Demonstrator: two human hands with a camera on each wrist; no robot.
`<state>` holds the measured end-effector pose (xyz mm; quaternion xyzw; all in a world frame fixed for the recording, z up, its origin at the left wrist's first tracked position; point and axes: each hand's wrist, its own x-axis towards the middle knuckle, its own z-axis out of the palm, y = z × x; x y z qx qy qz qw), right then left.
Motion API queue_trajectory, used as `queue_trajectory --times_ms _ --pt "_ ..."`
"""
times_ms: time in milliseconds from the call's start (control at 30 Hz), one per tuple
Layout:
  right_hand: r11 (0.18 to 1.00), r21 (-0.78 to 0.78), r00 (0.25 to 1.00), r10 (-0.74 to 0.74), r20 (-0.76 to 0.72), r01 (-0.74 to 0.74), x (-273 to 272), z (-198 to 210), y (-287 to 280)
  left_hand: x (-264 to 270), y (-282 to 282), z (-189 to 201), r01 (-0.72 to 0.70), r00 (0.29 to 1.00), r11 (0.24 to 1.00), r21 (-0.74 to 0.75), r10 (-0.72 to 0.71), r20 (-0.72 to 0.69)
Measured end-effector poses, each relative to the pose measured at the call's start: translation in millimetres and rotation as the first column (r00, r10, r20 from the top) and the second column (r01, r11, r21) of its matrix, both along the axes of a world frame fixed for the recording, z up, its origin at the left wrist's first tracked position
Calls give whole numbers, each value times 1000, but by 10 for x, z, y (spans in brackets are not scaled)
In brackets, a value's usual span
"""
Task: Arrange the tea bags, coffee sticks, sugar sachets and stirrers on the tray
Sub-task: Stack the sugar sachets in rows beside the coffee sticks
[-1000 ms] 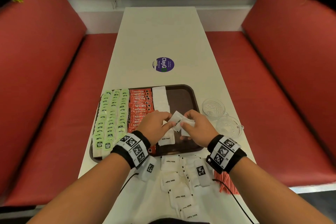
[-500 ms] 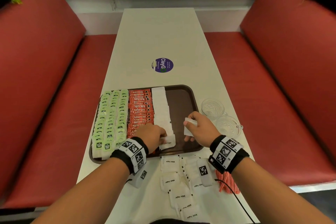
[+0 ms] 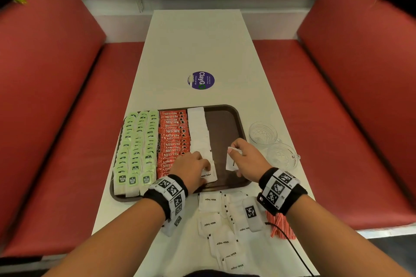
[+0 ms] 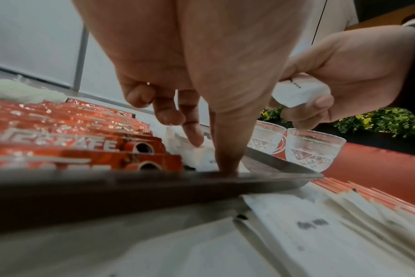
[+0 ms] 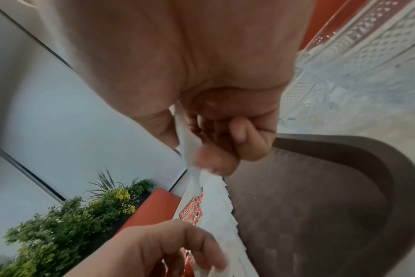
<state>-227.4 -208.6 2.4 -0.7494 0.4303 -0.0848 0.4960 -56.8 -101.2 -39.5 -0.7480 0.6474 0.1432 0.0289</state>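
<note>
Tray: a dark brown rectangular plastic tray (image 3: 227, 119) lies near the front edge of a long white tabletop (image 3: 198, 47), toward its left side.
Tea bags: pale green tea bags (image 3: 137, 148) fill the tray's left part in three overlapping columns that run from its far edge to its near edge.
Coffee sticks: red foil Nescafe coffee sticks (image 3: 173, 139) form one overlapping column just right of the tea bags.
Sugar column: white paper sugar sachets (image 3: 199, 132) form a column just right of the coffee sticks; the tray's right part is bare.
Left hand: the left hand (image 3: 191, 167) is at the near end of the sugar column, fingers stretched down and pressing the nearest white sachet printed "White Sugar" (image 3: 209, 175) flat on the tray, thumb tip by the tray's near rim.
Right hand: the right hand (image 3: 248, 161) hovers over the tray's bare right part, thumb and curled fingers pinching one white sugar sachet (image 3: 231, 163), held clear of the tray floor.
Loose sachets: more white sugar sachets (image 3: 216, 229) lie scattered on the tabletop between the tray's near rim and the front edge.
Stirrers: red-and-white striped stirrers (image 3: 281, 227) lie at the tabletop's front right corner, partly under the right wrist.
Glass cups: two clear cut-glass cups (image 3: 272, 144) stand side by side near the tabletop's right edge, just beside the tray.
Sticker: a round purple sticker (image 3: 201, 80) sits mid-tabletop, beyond the tray.
</note>
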Motion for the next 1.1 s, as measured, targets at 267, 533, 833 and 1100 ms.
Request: queue_trajectory --times_ms 267,533,833,1100 --pt "990 -138 998 27 59 -18 -9 -27 0 61 -27 145 -20 977 999 -44 10 -211" --pt "996 -86 974 56 218 -38 39 -18 56 40 -45 398 -151 874 970 -189 42 -485" --pt "970 -128 954 171 -246 -207 60 -191 13 106 53 249 -172 927 985 -15 157 -342" --pt "909 -44 813 347 -468 -414 215 -311 104 11 119 4 -153 985 985 -80 146 -92"
